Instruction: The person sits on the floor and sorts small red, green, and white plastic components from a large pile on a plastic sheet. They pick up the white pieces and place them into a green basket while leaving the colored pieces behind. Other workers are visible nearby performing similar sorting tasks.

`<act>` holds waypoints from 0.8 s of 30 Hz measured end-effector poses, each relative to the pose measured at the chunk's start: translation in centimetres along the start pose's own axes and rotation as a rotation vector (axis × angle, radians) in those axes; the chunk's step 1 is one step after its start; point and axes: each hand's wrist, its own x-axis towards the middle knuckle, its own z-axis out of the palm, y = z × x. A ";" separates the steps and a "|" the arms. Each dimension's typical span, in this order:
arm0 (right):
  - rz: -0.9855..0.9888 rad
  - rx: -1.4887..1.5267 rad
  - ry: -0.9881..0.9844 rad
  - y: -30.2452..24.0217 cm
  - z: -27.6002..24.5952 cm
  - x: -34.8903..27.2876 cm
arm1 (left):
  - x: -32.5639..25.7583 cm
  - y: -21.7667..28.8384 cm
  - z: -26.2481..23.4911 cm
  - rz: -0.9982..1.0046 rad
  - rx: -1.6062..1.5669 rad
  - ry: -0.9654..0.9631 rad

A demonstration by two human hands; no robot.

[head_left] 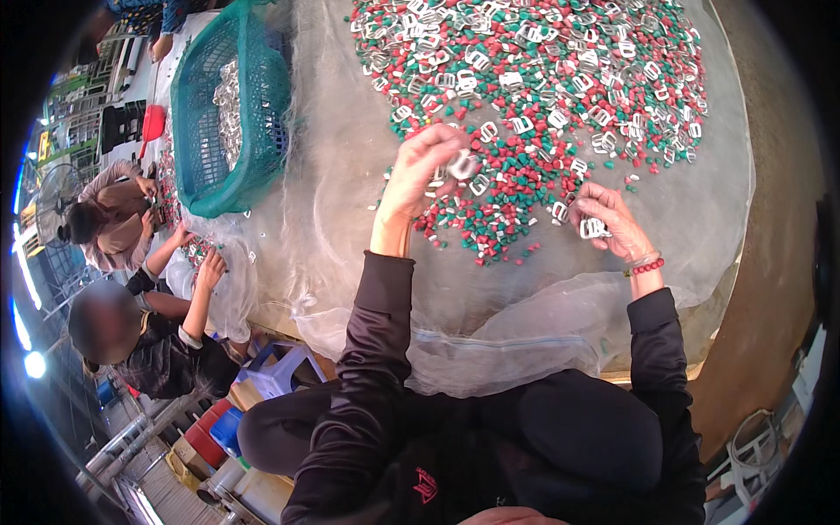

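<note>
My left hand is raised over the near left edge of the pile, its fingers closed on a silvery metal buckle that is slightly blurred. To the right, my right hand grips a few more metal buckles between thumb and fingers. Another loose buckle lies right beside its fingertips. Beneath and beyond both hands spreads a pile of small red, green and white pieces, with many similar buckles mixed through it.
A clear plastic sheet covers the table under the pile. On the left stands a green mesh-covered basket holding metal buckles. Beyond it, two people work at similar pieces; a third person's hand shows at the top left.
</note>
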 end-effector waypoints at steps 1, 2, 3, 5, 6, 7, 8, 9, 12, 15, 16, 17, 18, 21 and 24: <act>-0.010 0.066 -0.033 0.3 0.2 -0.1 | -0.5 0.0 -0.1 0.063 -0.317 -0.028; -0.028 0.154 -0.080 0.6 0.3 -0.3 | -0.8 -0.1 -0.1 0.137 -0.480 -0.145; -0.072 0.300 -0.136 0.5 0.6 0.1 | -0.6 -0.4 -0.7 0.116 -0.430 -0.077; -0.145 0.711 -0.321 1.5 1.7 -0.2 | -2.0 -1.1 -1.0 0.047 -0.326 0.080; -0.166 0.722 -0.322 1.8 2.1 -0.6 | -2.5 -1.4 -1.5 -0.076 -0.214 0.069; -0.135 0.577 -0.235 1.6 2.1 -0.7 | -2.3 -2.3 -1.5 0.015 0.232 0.075; -0.109 0.445 -0.182 1.2 2.0 -0.9 | -1.8 -3.7 -1.1 0.120 0.662 0.073; -0.096 0.318 -0.150 0.9 2.0 -1.0 | -1.3 -4.9 -0.7 0.191 1.100 0.075; 0.053 -0.236 0.160 -0.1 1.8 -0.5 | -1.1 -7.6 0.8 0.178 1.473 0.208; -0.275 -1.163 0.457 1.0 2.6 0.1 | -0.4 -7.5 1.1 0.148 1.544 0.211; -0.227 -1.182 0.469 1.4 2.9 0.0 | -0.3 -7.0 1.0 0.123 1.547 0.205; -0.223 -1.297 0.474 2.1 3.4 0.1 | 0.1 -6.3 0.8 0.082 1.445 0.177; -0.221 -1.414 0.474 2.7 3.9 0.3 | 0.5 -5.3 0.6 0.042 1.344 0.156; -0.237 -1.498 0.498 3.8 4.9 1.6 | 0.4 -2.3 0.5 -0.053 0.842 0.240; -0.289 -1.372 0.476 3.3 4.9 3.0 | -0.3 0.5 -0.5 -0.109 0.166 0.213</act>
